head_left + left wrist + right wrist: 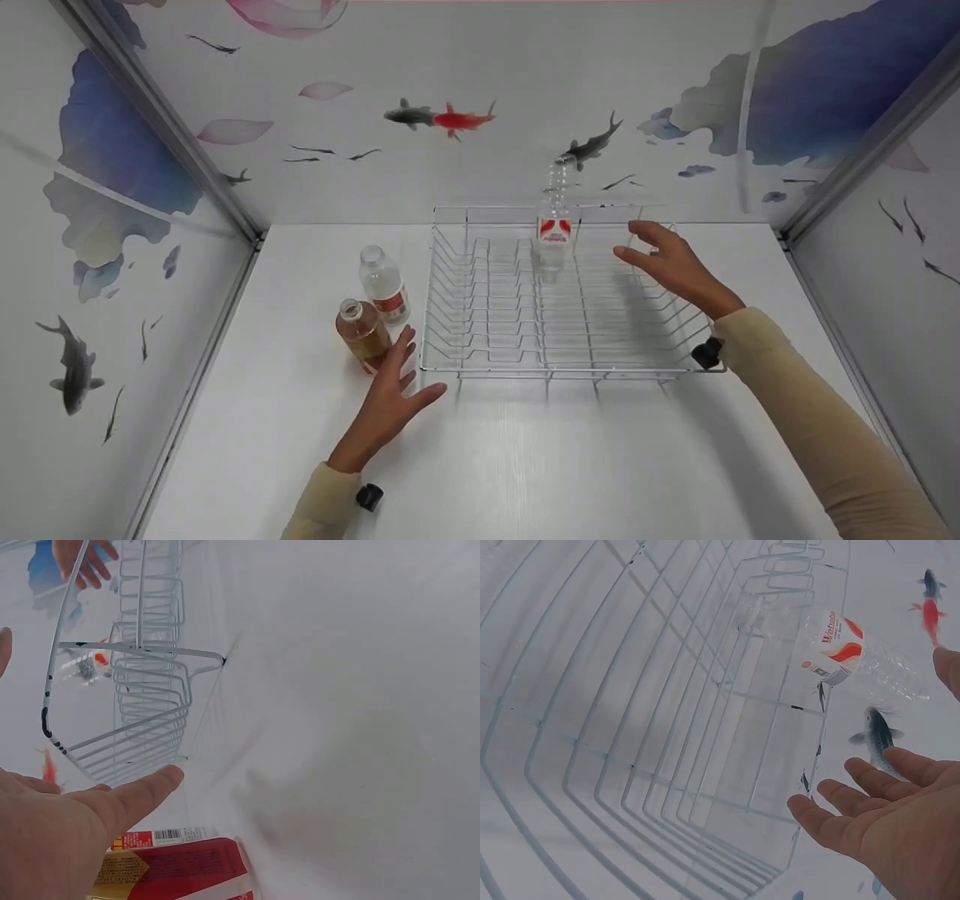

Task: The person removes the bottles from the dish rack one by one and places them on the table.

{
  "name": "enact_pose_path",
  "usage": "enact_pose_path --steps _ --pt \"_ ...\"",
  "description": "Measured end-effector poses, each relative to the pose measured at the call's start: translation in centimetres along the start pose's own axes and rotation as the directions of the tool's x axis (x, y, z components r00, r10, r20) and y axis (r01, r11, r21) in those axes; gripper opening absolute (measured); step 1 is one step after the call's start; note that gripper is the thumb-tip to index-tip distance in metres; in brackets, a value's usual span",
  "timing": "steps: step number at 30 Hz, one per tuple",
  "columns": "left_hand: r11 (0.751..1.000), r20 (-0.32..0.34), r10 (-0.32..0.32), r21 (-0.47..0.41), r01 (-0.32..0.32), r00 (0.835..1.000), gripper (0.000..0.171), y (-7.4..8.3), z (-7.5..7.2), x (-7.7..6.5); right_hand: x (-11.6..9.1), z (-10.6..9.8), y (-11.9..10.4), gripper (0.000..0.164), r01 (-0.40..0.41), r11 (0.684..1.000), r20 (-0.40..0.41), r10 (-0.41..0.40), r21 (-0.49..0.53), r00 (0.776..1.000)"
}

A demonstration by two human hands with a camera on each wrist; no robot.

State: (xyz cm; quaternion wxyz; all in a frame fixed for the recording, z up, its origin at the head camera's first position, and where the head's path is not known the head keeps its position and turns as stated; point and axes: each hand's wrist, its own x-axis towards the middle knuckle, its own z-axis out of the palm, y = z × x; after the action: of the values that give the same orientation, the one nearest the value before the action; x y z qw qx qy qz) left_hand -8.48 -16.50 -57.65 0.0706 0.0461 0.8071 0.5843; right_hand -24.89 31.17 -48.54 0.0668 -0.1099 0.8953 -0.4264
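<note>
A white wire dish rack [510, 370] stands on the table. Inside it, toward the back, a clear plastic bottle [555, 231] with a red and white label stands upright. My right hand [675, 266] hovers over the rack's right side with fingers spread, apart from that bottle [836, 649]. Left of the rack are an amber bottle [362, 328] without a cap and, behind it, a second clear bottle [384, 289] with a red label. My left hand [386, 405] is beside the amber bottle, fingers extended and overlapping its lower right side in the head view; nothing is gripped.
Behind the rack rises a white back wall [337, 187] printed with fish and petals. Side panels with metal edge strips [187, 405] bound the white table [495, 465] at left and right. The rack's left half has wavy upright dividers [480, 300].
</note>
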Motion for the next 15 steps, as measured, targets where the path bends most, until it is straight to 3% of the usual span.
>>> enact_pose_path --steps 15 --pt "1.000 0.045 -0.006 -0.011 0.007 0.999 0.131 0.2 0.9 1.5 1.2 0.6 -0.1 0.088 -0.004 1.000 -0.006 0.003 -0.023 1.000"
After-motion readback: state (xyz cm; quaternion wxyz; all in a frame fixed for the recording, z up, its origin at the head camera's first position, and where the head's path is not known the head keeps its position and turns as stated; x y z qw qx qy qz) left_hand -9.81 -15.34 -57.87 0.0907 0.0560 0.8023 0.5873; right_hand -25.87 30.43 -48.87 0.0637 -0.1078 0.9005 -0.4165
